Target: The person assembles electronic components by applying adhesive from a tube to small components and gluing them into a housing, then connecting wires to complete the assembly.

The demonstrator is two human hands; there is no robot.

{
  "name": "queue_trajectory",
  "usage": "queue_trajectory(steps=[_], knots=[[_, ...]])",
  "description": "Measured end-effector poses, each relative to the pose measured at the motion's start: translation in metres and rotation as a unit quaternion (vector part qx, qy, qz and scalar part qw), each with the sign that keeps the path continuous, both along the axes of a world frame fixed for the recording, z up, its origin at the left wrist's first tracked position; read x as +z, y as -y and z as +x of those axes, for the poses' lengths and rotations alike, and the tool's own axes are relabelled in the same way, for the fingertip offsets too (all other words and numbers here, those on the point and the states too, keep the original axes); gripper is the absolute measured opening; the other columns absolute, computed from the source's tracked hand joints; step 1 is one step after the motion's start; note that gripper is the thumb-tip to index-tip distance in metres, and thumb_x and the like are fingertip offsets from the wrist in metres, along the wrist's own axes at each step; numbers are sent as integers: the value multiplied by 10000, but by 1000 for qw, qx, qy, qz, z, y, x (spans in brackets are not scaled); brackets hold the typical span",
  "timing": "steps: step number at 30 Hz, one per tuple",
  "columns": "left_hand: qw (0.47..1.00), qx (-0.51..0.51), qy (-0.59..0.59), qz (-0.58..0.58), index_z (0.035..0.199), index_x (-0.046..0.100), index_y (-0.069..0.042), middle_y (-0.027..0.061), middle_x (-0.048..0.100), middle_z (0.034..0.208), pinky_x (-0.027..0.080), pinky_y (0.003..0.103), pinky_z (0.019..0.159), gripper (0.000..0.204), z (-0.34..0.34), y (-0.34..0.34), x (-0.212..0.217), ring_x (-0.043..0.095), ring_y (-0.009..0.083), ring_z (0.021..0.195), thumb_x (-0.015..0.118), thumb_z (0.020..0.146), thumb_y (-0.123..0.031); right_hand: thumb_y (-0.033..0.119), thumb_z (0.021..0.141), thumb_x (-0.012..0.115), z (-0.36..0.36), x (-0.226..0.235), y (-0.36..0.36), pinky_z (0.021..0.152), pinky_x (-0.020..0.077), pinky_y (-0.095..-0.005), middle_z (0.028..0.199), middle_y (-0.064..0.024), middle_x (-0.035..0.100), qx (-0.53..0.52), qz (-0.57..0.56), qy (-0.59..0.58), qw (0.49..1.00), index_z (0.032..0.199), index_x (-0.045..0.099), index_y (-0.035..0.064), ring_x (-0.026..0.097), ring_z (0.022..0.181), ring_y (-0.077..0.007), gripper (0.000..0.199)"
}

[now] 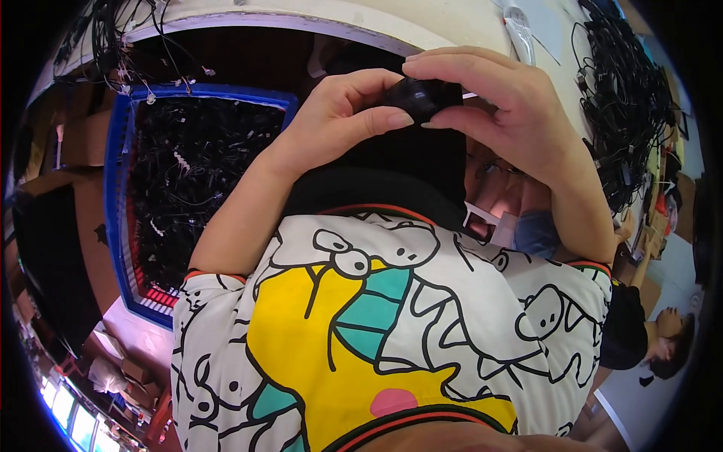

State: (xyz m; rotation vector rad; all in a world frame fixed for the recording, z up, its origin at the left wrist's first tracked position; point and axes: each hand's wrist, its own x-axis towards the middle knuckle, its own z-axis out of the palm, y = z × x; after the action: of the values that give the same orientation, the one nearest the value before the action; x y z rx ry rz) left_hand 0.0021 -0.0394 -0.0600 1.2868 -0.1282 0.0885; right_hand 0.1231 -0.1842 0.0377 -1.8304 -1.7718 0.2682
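Between my two hands, just off the near edge of the table, is a black, rounded, slightly shiny object (422,96); its exact kind cannot be made out. My left hand (343,113) grips it from the left, with the thumb along its near side and the fingers partly hidden behind it. From the right, my right hand (512,94) holds it between the thumb below and the fingers curved over the top. Both hands are closed on this one object.
A blue plastic basket (114,203) full of black cables stands at my left. Black cables with white connectors (113,45) hang over the table edge (248,16). At right lie a large heap of black cables (621,98) and a white-handled tool (518,30). Another person (633,331) sits farther right.
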Motion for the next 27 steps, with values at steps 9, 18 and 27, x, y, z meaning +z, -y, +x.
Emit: queue_trajectory(steps=[9,18,27], knots=[[1000,-22,-14,0,1014,548,-5,-14,569,810,405,161,624,267,-3,-3,-1,489,28,703,608,798,-149,87,672,665,-5,0,1,605,481,-276,818,-95,601,-71,-104,-33,991,963,583,69,597,712,-229,303],[999,-26,28,-2,1065,535,-12,-7,563,841,407,169,636,294,-2,-4,-5,481,35,716,591,806,-140,-1,647,641,0,-1,-3,644,494,-279,908,-74,608,29,-46,5,998,978,584,78,594,764,-237,345],[999,-30,39,1,1053,533,-9,-14,562,836,409,173,655,274,-1,-4,-3,485,36,725,583,810,-124,-1,639,651,0,4,-5,640,496,-274,867,-74,604,35,-40,12,999,983,575,69,598,759,-243,359]])
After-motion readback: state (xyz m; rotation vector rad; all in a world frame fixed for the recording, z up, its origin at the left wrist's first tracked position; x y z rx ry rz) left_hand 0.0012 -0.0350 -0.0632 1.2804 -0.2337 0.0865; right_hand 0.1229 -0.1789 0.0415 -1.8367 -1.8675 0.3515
